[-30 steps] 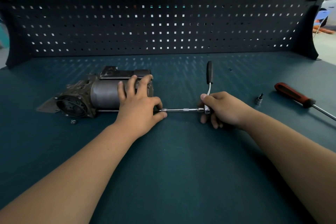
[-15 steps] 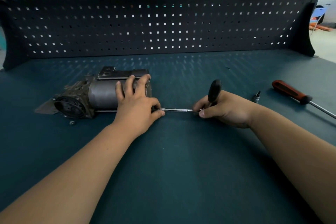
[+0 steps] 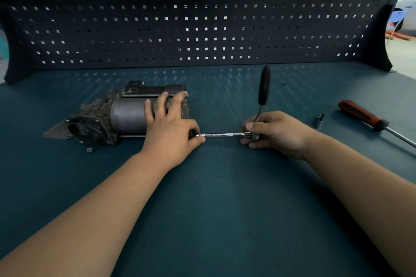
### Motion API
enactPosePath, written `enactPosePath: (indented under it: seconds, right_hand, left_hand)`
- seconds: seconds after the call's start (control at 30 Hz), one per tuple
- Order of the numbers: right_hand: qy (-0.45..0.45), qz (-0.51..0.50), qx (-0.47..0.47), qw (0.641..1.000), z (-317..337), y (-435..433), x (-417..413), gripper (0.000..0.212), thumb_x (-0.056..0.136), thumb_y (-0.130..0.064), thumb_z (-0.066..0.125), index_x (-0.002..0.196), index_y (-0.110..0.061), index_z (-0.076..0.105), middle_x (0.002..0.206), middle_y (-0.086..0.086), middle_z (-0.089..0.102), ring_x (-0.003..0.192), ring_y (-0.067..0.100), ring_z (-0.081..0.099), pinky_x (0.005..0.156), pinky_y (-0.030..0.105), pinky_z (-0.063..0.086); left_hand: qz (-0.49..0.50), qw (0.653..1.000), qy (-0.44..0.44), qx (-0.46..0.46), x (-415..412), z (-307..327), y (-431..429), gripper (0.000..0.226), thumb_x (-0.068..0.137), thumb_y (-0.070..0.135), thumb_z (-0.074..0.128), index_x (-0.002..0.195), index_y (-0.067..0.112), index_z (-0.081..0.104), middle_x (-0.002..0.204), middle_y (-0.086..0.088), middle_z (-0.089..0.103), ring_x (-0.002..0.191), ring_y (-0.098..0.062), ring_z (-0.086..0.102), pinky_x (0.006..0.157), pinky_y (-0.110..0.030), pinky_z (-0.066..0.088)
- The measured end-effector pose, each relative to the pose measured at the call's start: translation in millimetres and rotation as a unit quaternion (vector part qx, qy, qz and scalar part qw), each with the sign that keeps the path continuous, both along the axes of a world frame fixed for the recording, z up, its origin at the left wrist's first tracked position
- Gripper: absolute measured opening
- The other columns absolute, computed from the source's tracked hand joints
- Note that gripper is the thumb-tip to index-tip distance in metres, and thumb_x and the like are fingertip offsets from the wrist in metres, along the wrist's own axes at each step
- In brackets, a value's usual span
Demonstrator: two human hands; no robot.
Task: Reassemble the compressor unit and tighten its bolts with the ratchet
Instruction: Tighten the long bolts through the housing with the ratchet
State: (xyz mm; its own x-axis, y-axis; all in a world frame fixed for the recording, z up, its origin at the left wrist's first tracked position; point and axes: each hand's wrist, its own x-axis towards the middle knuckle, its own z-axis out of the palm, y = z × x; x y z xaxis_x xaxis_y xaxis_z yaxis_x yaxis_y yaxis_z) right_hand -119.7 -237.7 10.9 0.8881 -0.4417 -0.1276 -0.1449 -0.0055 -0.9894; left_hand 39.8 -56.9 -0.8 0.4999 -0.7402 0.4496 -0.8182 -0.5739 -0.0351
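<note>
The grey compressor unit (image 3: 126, 117) lies on its side at the left of the bench, its round end facing left. My left hand (image 3: 171, 130) rests over its right end, three fingers spread on the housing, thumb and forefinger pinching the tip of the chrome extension bar (image 3: 225, 134). That bar runs right to the ratchet head, which my right hand (image 3: 274, 132) grips. The ratchet's black handle (image 3: 263, 85) points away from me toward the pegboard. The bolt itself is hidden by my left hand.
A small socket bit (image 3: 319, 120) stands right of my right hand. Beyond it lies a red-handled screwdriver (image 3: 362, 114), its shaft running off the right edge. A loose bolt or washer (image 3: 90, 150) sits in front of the compressor. A dark pegboard (image 3: 202, 18) walls the back.
The ratchet handle swung toward me half a second ago and has now swung back to point at the pegboard. My left hand has stayed on the compressor.
</note>
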Motion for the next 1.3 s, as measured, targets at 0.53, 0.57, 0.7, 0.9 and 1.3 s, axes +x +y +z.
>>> enactPosePath:
  seconds: [0.53,0.57,0.7,0.9,1.3]
  right_hand:
    - [0.049,-0.036,-0.070,0.996,2.3,6.3,1.4,0.022,0.098,-0.024,0.053,0.098,-0.005,0.065,0.078,0.008,0.057,0.045,0.017,0.058,0.041,0.023,0.046]
    - [0.041,-0.030,-0.074,0.996,3.5,6.5,0.5,0.017,0.097,-0.019,0.055,0.097,-0.008,0.067,0.075,0.008,0.056,0.047,0.018,0.060,0.042,0.023,0.048]
    - [0.031,0.038,-0.229,0.972,9.6,7.7,-7.0,0.020,0.091,-0.002,0.061,0.098,-0.017,0.073,0.087,0.006,0.062,0.068,0.014,0.060,0.057,0.022,0.050]
    - [0.052,0.059,-0.259,0.963,6.0,5.0,-6.4,0.024,0.092,-0.005,0.058,0.103,-0.023,0.070,0.070,-0.006,0.063,0.057,0.006,0.056,0.055,0.017,0.045]
    - [0.114,0.000,-0.260,0.959,-1.4,2.6,5.3,0.039,0.102,-0.041,0.034,0.112,-0.009,0.053,0.073,-0.001,0.073,0.040,0.016,0.046,0.040,0.023,0.038]
  left_hand:
    - [-0.001,1.000,0.006,0.002,-0.4,0.4,-1.3,0.026,0.079,0.065,0.058,0.087,0.043,0.069,0.155,0.006,0.004,0.136,-0.022,-0.011,0.104,-0.048,-0.020]
    - [0.000,1.000,0.005,0.003,-0.4,0.4,-1.3,0.026,0.079,0.065,0.058,0.087,0.043,0.069,0.155,0.006,0.004,0.136,-0.022,-0.011,0.104,-0.048,-0.020]
    - [0.003,1.000,0.005,0.000,-0.7,0.1,-1.4,0.024,0.079,0.064,0.060,0.086,0.042,0.069,0.155,0.005,0.005,0.137,-0.024,-0.010,0.104,-0.048,-0.020]
    - [0.005,1.000,0.001,0.000,-1.5,0.4,-0.7,0.025,0.078,0.064,0.060,0.087,0.041,0.069,0.155,0.005,0.006,0.138,-0.026,-0.008,0.105,-0.049,-0.018]
    - [-0.010,1.000,0.007,-0.014,-0.5,0.4,1.3,0.025,0.075,0.064,0.062,0.081,0.040,0.067,0.155,0.005,0.010,0.138,-0.024,-0.006,0.105,-0.046,-0.019]
